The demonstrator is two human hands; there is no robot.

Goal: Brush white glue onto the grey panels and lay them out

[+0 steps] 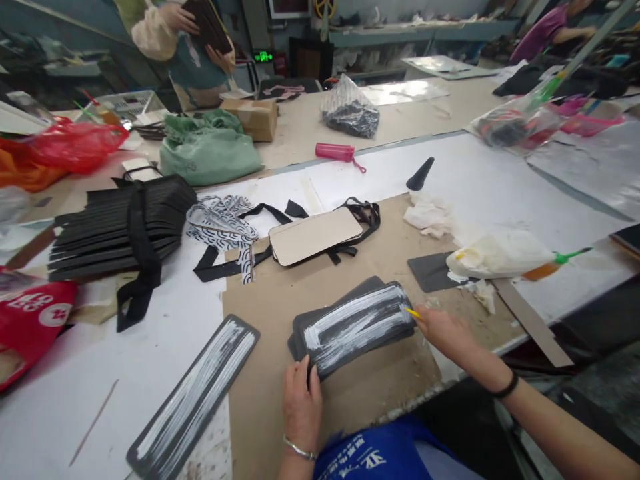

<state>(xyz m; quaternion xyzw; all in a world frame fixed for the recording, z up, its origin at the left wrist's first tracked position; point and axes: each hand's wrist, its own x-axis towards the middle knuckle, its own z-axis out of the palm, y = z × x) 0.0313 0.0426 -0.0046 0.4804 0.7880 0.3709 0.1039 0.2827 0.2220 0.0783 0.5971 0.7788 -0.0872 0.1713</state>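
My left hand (301, 403) grips the lower left corner of a dark rounded panel (360, 325) streaked with white paste. It lies on top of other dark panels, whose edges stick out behind it. Closed near the panel's right end, my right hand (445, 328) holds a thin yellow tool (413, 313), its tip at the pasted surface; its far end is too small to make out. Left of these, another long dark panel (195, 393) with white streaks lies slanted across white paper and brown board. A beige panel (315, 235) with black straps lies beyond the stack.
A white paste-filled bag (500, 255) and a dark piece (431, 272) lie to the right. Bundled black strips (120, 223), patterned ribbon (223, 223) and a green bag (207, 148) are at left. Farther back lies a pink tube (334, 152); a person (180, 47) stands across the table.
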